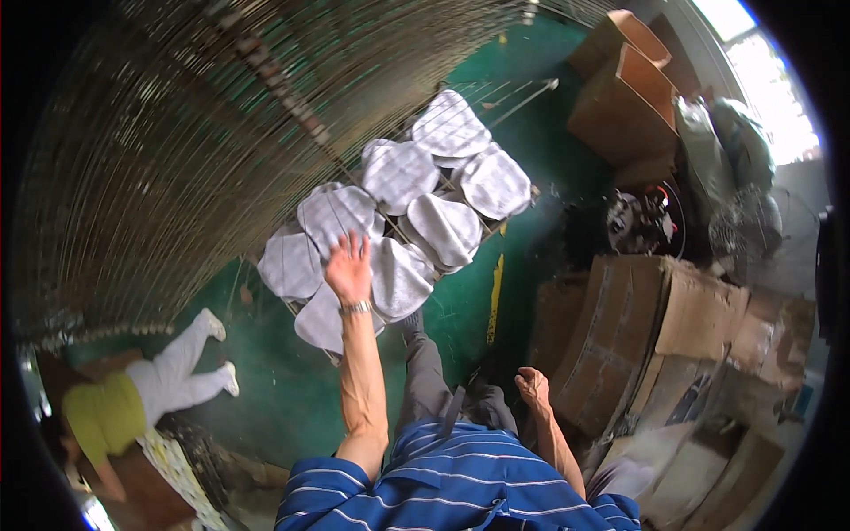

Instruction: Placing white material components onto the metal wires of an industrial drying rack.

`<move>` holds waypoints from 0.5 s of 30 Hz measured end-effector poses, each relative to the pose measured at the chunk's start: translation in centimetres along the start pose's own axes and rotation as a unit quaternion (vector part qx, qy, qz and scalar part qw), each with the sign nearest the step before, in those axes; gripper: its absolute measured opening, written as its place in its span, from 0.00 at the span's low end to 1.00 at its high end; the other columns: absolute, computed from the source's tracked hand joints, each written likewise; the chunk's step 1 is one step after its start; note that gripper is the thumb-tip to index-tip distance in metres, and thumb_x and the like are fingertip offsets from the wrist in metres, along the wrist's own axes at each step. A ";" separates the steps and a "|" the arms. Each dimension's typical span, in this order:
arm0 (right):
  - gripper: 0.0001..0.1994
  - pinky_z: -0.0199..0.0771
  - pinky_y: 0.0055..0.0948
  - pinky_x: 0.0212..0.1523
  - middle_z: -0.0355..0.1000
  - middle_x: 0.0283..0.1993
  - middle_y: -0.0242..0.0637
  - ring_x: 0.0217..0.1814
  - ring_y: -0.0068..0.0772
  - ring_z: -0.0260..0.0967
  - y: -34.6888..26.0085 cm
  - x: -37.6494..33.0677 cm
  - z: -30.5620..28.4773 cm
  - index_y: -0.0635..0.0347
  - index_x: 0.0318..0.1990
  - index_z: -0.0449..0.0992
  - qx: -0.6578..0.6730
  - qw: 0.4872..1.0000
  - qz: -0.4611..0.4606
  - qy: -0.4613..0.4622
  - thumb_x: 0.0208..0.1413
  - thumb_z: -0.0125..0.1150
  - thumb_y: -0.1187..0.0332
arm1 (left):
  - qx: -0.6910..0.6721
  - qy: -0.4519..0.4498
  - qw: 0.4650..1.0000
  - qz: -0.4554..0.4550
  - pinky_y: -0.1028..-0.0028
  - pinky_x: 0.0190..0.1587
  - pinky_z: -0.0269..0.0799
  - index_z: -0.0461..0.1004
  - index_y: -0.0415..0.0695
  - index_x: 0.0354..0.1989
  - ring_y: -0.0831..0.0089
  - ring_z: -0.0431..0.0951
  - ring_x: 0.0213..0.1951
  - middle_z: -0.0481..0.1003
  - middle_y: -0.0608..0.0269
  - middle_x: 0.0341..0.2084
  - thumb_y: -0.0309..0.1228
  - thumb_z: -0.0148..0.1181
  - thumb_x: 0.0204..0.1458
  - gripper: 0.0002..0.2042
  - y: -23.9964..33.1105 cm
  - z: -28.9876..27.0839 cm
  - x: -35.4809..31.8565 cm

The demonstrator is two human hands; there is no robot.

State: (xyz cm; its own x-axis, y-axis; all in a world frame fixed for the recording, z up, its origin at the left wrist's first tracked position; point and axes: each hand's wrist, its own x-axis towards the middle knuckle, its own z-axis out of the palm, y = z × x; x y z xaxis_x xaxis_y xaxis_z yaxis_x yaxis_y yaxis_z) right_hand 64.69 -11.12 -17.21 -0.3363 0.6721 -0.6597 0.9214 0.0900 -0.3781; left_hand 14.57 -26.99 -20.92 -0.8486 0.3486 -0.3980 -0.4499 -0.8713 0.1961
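Observation:
My left hand (348,268) reaches out over the white rounded pads (341,215), its fingers extended and slightly apart. The fingertips overlap one pad in the picture; I cannot tell whether they touch it. Nothing shows in this hand, and a metal-banded watch (356,307) is on its wrist. Several of the pads, soft-looking and fabric-like, lie in two rough rows on a thin wire rack (522,99), some curled at their edges. My right hand (532,388) hangs low at my right side with its fingers curled in, and no object is visible in it.
Tightly stacked wire shelves (190,168) rise along the left. Cardboard boxes (611,319) crowd the right, near a fan (745,232) and full sacks (739,133). A yellow line (496,301) marks the green floor. Another person (111,403) bends over at the lower left.

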 end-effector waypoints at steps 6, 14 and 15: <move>0.21 0.77 0.34 0.53 0.81 0.46 0.48 0.50 0.42 0.79 3.6 -5.7 0.1 0.62 0.49 0.82 0.071 0.991 0.098 0.055 0.51 0.61 0.60 | 0.196 0.378 0.864 -0.269 0.42 0.65 0.60 0.64 0.42 0.55 0.57 0.67 0.63 0.65 0.58 0.59 0.30 0.49 0.57 0.17 -7.5 -12.3 -7.0; 0.21 0.76 0.37 0.54 0.80 0.47 0.48 0.52 0.45 0.78 10.7 -10.9 0.2 0.62 0.49 0.81 0.172 0.965 0.134 0.143 0.51 0.60 0.59 | 0.447 0.134 0.820 -0.330 0.52 0.57 0.72 0.61 0.45 0.64 0.59 0.74 0.53 0.71 0.56 0.51 0.24 0.56 0.52 0.28 -10.7 -10.4 -9.3; 0.21 0.76 0.38 0.54 0.80 0.48 0.48 0.52 0.46 0.78 11.7 -11.4 -0.2 0.62 0.49 0.81 0.175 0.960 0.157 0.150 0.51 0.59 0.59 | 0.468 0.114 0.808 -0.339 0.51 0.58 0.71 0.59 0.45 0.66 0.59 0.73 0.55 0.70 0.56 0.55 0.24 0.56 0.54 0.29 -10.8 -9.5 -9.3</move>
State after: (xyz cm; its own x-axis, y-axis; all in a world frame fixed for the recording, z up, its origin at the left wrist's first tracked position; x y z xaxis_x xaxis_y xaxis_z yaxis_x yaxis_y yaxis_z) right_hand 79.37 -17.62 -13.98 0.0672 0.8117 -0.5802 0.8285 -0.3694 -0.4208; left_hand 30.03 -24.10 -27.84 -0.2938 0.4712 -0.8317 -0.8938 0.1731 0.4138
